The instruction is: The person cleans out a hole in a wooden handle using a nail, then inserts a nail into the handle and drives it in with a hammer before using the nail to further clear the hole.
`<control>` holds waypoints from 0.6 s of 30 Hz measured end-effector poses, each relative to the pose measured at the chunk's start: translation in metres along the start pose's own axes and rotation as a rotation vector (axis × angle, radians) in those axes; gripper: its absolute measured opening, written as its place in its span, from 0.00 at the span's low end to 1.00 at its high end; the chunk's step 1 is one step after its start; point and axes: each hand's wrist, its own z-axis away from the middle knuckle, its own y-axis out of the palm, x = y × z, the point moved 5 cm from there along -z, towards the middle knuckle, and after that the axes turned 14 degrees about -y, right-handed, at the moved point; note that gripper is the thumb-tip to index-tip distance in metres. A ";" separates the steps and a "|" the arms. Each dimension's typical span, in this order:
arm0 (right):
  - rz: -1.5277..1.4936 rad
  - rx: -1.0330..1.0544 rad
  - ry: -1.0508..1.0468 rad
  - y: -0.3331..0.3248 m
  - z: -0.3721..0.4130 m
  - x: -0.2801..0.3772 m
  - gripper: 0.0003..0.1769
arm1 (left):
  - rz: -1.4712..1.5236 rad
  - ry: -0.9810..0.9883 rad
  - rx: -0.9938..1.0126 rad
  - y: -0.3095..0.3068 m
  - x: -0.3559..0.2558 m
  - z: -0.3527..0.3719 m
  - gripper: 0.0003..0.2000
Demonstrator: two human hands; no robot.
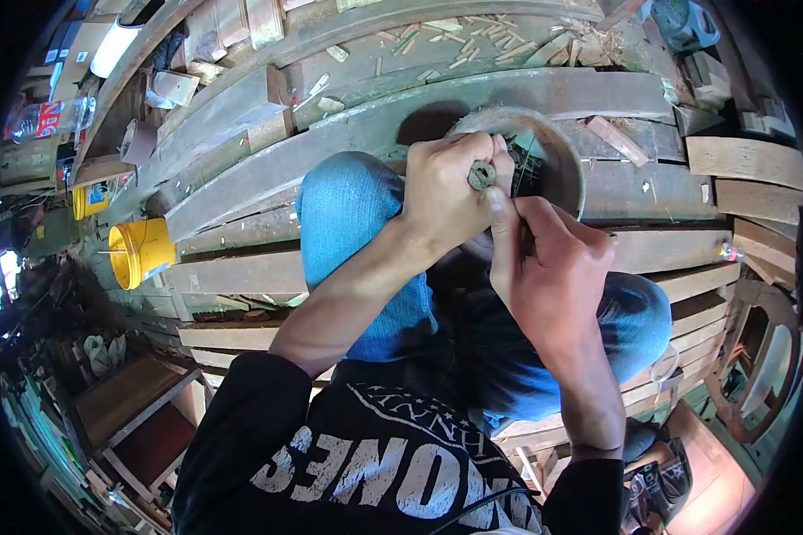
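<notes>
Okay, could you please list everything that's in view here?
Planks: many, grey-brown, around the person
Wood scraps: many, pale, mostly beyond the knees
Round vessel: one, grey-brown, behind the hands
Buckets: two, yellow, left
Bottle: one, clear, red label, upper left
Jug: one, pale blue, upper right
Frame: one, brown, curved, right
Dim edge clutter: uncountable
Rod: one, greenish-brown, in left fist
Jeans: blue, on legs
Shirt: black, white print, torso
Left hand, right hand: bare, centre
</notes>
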 end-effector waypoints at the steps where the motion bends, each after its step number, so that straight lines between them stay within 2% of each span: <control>1: -0.001 -0.001 0.018 0.000 0.000 0.000 0.12 | 0.002 0.002 -0.003 0.000 0.000 -0.001 0.17; 8: -0.049 -0.050 0.025 0.006 -0.003 0.005 0.12 | -0.028 0.028 -0.176 -0.004 -0.002 -0.002 0.19; 13: -0.108 -0.049 0.109 0.005 -0.004 0.005 0.16 | -0.093 0.120 -0.303 -0.007 -0.003 -0.003 0.20; 16: -0.193 -0.167 0.142 0.012 0.000 0.006 0.18 | -0.035 0.096 -0.301 -0.007 -0.001 -0.004 0.19; 18: -0.203 -0.154 0.171 0.010 -0.001 0.004 0.18 | -0.043 0.095 -0.320 -0.006 -0.004 -0.005 0.19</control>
